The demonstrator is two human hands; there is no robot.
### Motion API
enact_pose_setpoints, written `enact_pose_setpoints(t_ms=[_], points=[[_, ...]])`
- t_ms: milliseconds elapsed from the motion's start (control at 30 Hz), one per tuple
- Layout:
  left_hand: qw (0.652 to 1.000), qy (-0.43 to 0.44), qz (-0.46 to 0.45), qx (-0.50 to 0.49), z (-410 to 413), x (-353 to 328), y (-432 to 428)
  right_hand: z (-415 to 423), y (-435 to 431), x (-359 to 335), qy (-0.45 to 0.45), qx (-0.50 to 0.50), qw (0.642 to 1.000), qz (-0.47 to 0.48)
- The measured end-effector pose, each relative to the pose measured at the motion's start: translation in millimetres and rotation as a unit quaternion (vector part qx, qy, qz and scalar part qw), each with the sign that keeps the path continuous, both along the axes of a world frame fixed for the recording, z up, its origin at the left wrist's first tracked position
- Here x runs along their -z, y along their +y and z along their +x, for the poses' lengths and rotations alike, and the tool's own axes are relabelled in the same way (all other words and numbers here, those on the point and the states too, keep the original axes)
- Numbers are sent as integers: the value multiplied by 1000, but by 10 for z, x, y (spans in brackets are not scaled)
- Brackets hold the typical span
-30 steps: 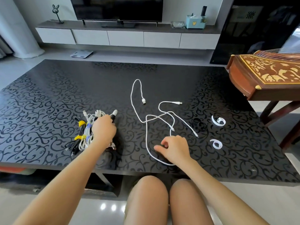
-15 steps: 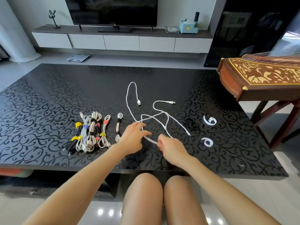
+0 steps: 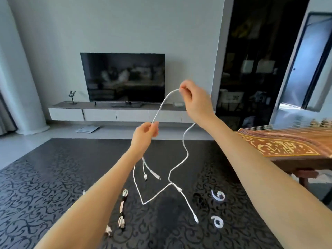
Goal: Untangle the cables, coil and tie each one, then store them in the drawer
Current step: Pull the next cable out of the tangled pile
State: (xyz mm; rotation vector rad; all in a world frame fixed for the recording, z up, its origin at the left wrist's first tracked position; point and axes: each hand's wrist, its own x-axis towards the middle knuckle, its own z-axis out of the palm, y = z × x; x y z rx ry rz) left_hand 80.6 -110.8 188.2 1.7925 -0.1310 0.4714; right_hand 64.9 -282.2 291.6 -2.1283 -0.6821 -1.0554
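Tangled white cables hang in the air above the black patterned table. My right hand pinches the cable at its highest point. Lower and to the left, my left hand pinches the same strand. Loops and several plug ends dangle below both hands, the lowest plug close to the tabletop. A coiled, tied cable lies on the table beside my left forearm, which hides the other tied coils. Two white strap ties lie curled at the right.
A wooden stringed instrument on a stand sits at the table's right edge. Beyond the table are a TV on a low drawer unit, a scale on the floor, and a dark cabinet.
Both hands rose from the tabletop, lifting the white cables into the air. My left hand left the pile of tied coils. The view tilted upward.
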Motion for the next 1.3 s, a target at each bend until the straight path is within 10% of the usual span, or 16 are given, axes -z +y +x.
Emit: enact_pose_setpoints(t_ms=[200,467,667,867,1100,1300], points=[[984,48,-141,101,-153,-588,34,-99,-199,-604,-75,40,986,142],[868,99,-416,251,-477,-499,163,-186,-303,401,251,-6,939,233],[930,137,-263,218,-594,-379,302,-487,-149,952,433,-164,846,264],[957,170,-136,193,-740,-300,189,-631,-30,1021,295,-145,921,208],[971,121,2,204,-900,-206,-42,-763,144,1008,423,-182,869,183],[915,174,-197,306,-875,-167,-173,-879,236,989,471,-191,850,136]])
